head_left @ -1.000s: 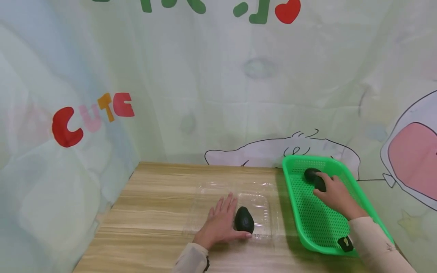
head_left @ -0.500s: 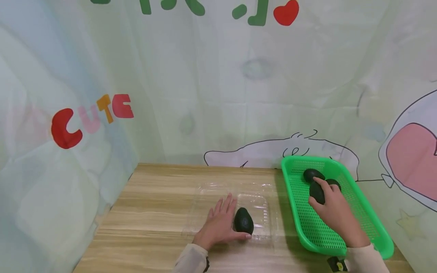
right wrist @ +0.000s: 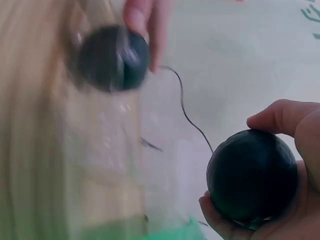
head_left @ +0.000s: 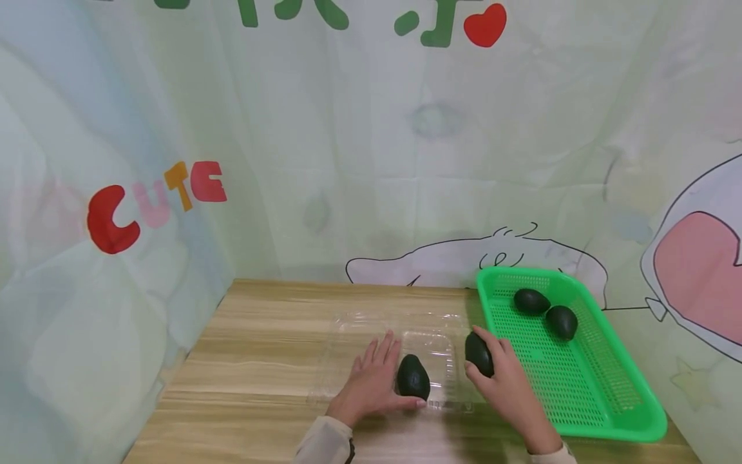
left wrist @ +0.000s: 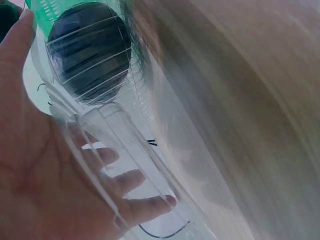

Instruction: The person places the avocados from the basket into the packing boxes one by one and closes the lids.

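A clear plastic clamshell container (head_left: 344,322) lies opened out on the table, with one dark green avocado (head_left: 413,378) in its right half. My left hand (head_left: 371,390) rests on the container with fingers spread and straight, its thumb stretched along the near side beside that avocado. Through the ribbed clear wall, the left wrist view shows the avocado (left wrist: 90,55) close to the palm. Between the container and the green basket, my right hand (head_left: 510,390) grips a second avocado (head_left: 478,354) with thumb and fingers. The right wrist view shows this held avocado (right wrist: 252,175) large in the grasp.
A green perforated plastic basket (head_left: 626,433) stands to the right, holding two more avocados, one dark (head_left: 531,301) at the back and another (head_left: 561,323) beside it. The wood-grain table (head_left: 261,335) meets a printed cloth backdrop (head_left: 313,161) behind.
My right hand has lifted an avocado out of the basket and carried it left to the container's right edge. My left hand has stayed in place.
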A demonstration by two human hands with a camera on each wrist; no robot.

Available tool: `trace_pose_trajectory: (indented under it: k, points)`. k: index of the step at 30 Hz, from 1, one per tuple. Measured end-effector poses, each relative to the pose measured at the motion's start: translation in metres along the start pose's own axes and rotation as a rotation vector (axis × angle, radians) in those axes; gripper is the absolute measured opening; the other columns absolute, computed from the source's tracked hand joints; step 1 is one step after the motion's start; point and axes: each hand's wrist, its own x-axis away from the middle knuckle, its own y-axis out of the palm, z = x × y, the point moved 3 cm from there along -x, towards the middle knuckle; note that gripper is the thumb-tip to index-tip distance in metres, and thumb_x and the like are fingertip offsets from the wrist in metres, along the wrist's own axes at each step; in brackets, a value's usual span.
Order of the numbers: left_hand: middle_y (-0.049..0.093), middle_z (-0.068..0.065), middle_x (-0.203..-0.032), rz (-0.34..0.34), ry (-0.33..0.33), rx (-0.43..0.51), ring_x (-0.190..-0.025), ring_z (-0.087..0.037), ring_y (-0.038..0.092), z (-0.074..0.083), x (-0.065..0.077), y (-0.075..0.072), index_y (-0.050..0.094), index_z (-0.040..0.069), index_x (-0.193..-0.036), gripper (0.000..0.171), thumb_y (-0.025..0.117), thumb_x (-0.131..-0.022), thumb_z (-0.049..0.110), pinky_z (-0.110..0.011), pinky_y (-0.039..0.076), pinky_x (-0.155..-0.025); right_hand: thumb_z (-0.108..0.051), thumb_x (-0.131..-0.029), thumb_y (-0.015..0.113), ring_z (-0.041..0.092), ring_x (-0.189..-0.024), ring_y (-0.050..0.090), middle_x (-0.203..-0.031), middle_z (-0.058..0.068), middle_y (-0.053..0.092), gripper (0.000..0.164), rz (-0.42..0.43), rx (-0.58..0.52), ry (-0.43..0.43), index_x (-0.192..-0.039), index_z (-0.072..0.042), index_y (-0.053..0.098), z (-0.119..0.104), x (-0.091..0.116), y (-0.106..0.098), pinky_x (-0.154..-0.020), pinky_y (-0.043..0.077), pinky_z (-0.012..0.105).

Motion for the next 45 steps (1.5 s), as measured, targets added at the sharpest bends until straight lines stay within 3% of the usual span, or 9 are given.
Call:
trace_pose_trajectory:
  k: [6, 12, 16, 22, 27, 34, 38, 45]
  points:
    - [0.011, -0.014, -0.171, -0.007, -0.002, 0.017, -0.153, -0.046, 0.017, 0.001, 0.000, -0.001, 0.020, 0.010, -0.163, 0.126, 0.066, -0.072, 0.084, -0.074, 0.027, -0.111, -0.020, -0.090, 0.074, 0.032, -0.099, 0.060, -0.123, 0.023, 0.056, 0.064, -0.032, 0.037, -0.009, -0.149, -0.015, 0.050, -0.004, 0.000, 0.042, -0.075, 0.056, 0.047]
    - [0.011, -0.014, -0.171, -0.022, -0.006, 0.024, -0.153, -0.046, 0.016, 0.002, 0.001, -0.003, 0.019, 0.009, -0.163, 0.126, 0.065, -0.073, 0.084, -0.075, 0.027, -0.110, -0.015, -0.084, 0.078, 0.032, -0.097, 0.061, -0.113, 0.020, 0.058, 0.063, 0.019, 0.112, -0.150, -0.142, -0.010, 0.055, 0.000, 0.000, 0.075, -0.079, 0.056, 0.049]
    - [0.013, -0.014, -0.170, -0.014, -0.002, 0.021, -0.153, -0.046, 0.017, 0.002, 0.000, -0.003, 0.020, 0.009, -0.163, 0.126, 0.065, -0.073, 0.085, -0.075, 0.028, -0.110, -0.015, -0.085, 0.078, 0.034, -0.098, 0.061, -0.112, 0.021, 0.057, 0.062, 0.049, 0.169, -0.209, -0.141, -0.007, 0.054, 0.001, 0.003, 0.086, -0.080, 0.055, 0.051]
    - [0.013, -0.014, -0.170, -0.003, 0.000, 0.017, -0.152, -0.047, 0.018, 0.001, -0.003, -0.002, 0.020, 0.009, -0.163, 0.127, 0.066, -0.072, 0.085, -0.075, 0.029, -0.109, -0.015, -0.091, 0.073, 0.037, -0.107, 0.059, -0.119, 0.024, 0.056, 0.055, 0.038, 0.227, -0.203, -0.140, 0.000, 0.054, 0.002, 0.004, 0.092, -0.089, 0.053, 0.052]
    - [0.013, -0.014, -0.170, -0.001, 0.001, 0.016, -0.152, -0.047, 0.019, 0.001, -0.003, -0.002, 0.021, 0.009, -0.162, 0.127, 0.066, -0.072, 0.085, -0.075, 0.029, -0.109, -0.017, -0.095, 0.070, 0.042, -0.125, 0.052, -0.134, 0.026, 0.054, 0.049, 0.001, 0.224, -0.176, -0.138, 0.003, 0.056, 0.001, 0.005, 0.093, -0.102, 0.048, 0.056]
    - [0.013, -0.016, -0.170, 0.009, 0.010, 0.022, -0.151, -0.049, 0.019, 0.002, -0.001, -0.004, 0.021, 0.008, -0.162, 0.126, 0.070, -0.072, 0.080, -0.075, 0.028, -0.110, -0.014, -0.092, 0.073, 0.045, -0.124, 0.054, -0.134, 0.027, 0.054, 0.050, 0.043, 0.187, -0.227, -0.136, 0.002, 0.057, -0.002, 0.008, 0.083, -0.100, 0.049, 0.058]
    - [0.013, -0.015, -0.170, 0.008, 0.013, 0.014, -0.151, -0.048, 0.018, 0.001, -0.002, -0.003, 0.020, 0.008, -0.163, 0.125, 0.071, -0.073, 0.078, -0.075, 0.028, -0.110, -0.013, -0.090, 0.076, 0.043, -0.123, 0.055, -0.133, 0.025, 0.056, 0.052, 0.084, 0.177, -0.274, -0.136, 0.004, 0.057, -0.005, 0.009, 0.070, -0.099, 0.050, 0.057]
    - [0.012, -0.016, -0.170, 0.013, 0.021, 0.024, -0.152, -0.048, 0.018, 0.001, -0.002, -0.002, 0.019, 0.008, -0.163, 0.125, 0.070, -0.073, 0.079, -0.076, 0.027, -0.110, -0.023, -0.086, 0.080, 0.042, -0.125, 0.051, -0.134, 0.023, 0.056, 0.064, 0.119, 0.184, -0.278, -0.138, 0.005, 0.055, -0.009, 0.005, 0.036, -0.100, 0.048, 0.058]
